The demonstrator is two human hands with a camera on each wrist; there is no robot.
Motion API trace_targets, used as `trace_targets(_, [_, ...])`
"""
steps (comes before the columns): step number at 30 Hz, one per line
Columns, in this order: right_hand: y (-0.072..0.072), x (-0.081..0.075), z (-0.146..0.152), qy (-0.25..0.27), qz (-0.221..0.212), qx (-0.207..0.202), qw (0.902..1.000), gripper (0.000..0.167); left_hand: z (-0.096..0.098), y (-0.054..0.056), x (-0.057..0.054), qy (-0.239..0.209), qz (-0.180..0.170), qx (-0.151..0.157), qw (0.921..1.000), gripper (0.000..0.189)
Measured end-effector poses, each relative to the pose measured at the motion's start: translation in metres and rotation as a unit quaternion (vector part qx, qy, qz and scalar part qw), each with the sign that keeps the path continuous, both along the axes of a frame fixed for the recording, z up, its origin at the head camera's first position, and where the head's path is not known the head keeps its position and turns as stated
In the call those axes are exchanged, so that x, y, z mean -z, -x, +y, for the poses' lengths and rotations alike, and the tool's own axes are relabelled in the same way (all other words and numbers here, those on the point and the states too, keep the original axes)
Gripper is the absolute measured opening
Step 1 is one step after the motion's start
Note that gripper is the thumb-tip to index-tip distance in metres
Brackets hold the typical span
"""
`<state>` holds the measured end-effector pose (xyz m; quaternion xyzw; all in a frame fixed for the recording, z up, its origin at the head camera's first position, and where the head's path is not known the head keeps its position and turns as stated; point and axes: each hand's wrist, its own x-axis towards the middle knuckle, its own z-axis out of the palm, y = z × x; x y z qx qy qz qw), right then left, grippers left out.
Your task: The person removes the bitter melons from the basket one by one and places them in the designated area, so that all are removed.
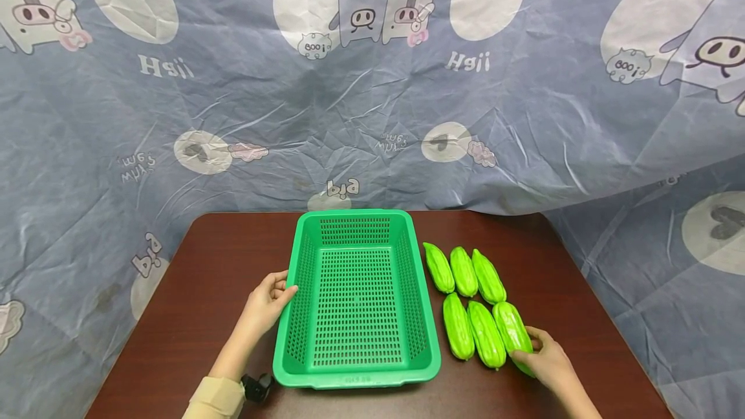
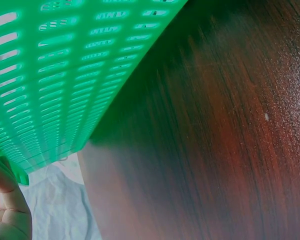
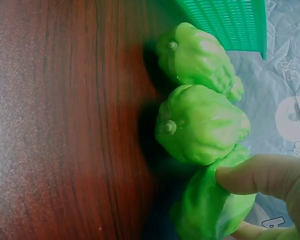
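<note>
A green slotted plastic basket with nothing inside sits on the table. My left hand grips its left rim, thumb on top and fingers beneath; the left wrist view shows the basket's slotted side from outside. To the right of the basket, several glossy green bitter melons lie in two rows. My right hand holds the nearest right-hand bitter melon, thumb on one side and fingers on the other. In the right wrist view this held melon lies tilted against its neighbour.
The dark brown table carries the basket and the melons. A blue-grey cartoon-print cloth hangs behind it and along the sides. A small black object shows at the left wrist, by the basket's near left corner.
</note>
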<state>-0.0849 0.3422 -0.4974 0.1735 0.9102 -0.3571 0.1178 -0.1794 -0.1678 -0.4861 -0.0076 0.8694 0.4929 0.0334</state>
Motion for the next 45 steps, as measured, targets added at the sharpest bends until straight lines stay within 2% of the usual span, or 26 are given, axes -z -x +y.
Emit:
trace_targets(6, [0.0015, 0.0025, 0.0026, -0.002, -0.023, -0.004, 0.9997, 0.082, -0.0003, -0.0002, 0.0005, -0.002, 0.004, 0.001, 1.0, 0.048])
trace_targets(21, [-0.0012, 0.0051, 0.0015, -0.004, -0.012, -0.009, 0.9999, 0.075, -0.0003, -0.0013, 0.0001, 0.0, 0.003, -0.001, 1.0, 0.049])
trace_targets(45, [-0.0025, 0.0031, 0.0022, 0.003, -0.015, -0.017, 0.9997, 0.081, -0.0004, -0.0002, 0.0011, 0.0, 0.004, -0.001, 1.0, 0.049])
